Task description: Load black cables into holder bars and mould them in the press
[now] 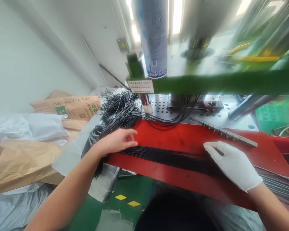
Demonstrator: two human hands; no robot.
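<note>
My bare left hand [121, 140] hovers at the left end of a bundle of long black cables [166, 156]. Its thumb and fingers are apart, and nothing shows between them. My right hand [231, 163], in a white glove, is over the right part of the same bundle. Its thumb and fingertips come together in a pinch; whatever is between them is hidden. Beyond that hand a narrow metal bar with a row of small pins [227, 132] lies slanted on the red work surface [156, 133]. A tangled heap of black cables [120, 110] sits behind my left hand.
A green press frame [207, 84] crosses above the perforated metal plate [157, 104], with a spray can [155, 41] standing on it. Cables loop out from under the press. Brown paper sacks [72, 106] and plastic wrapping lie at left. More grey cables [279, 186] extend at right.
</note>
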